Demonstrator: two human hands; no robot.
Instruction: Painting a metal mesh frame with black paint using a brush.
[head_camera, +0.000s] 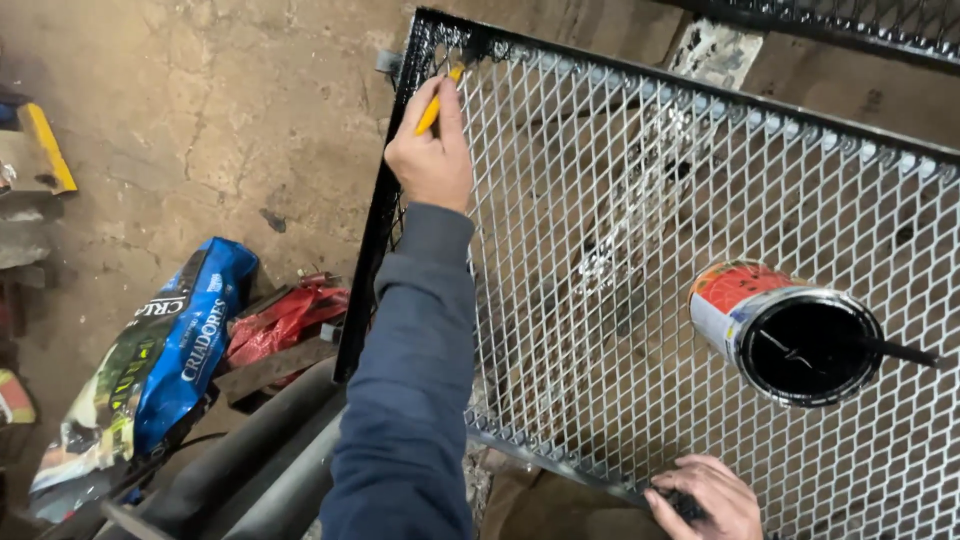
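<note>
A metal frame filled with silver expanded mesh (640, 300) lies across my view, its left edge and far-left corner coated in black paint. My left hand (430, 150), in a blue-grey sleeve, is shut on a yellow-handled brush (437, 104) whose tip touches that far-left corner. My right hand (705, 495) grips the near edge of the frame. An open paint can (735, 300) with black paint inside rests on the mesh at the right, a dark stick poking out of it.
On the concrete floor to the left lie a blue printed bag (160, 350), red wrapping (285, 320) and dark pipes (250, 460). A yellow-edged board (45, 145) sits at the far left. A second black mesh frame (860, 25) runs along the top right.
</note>
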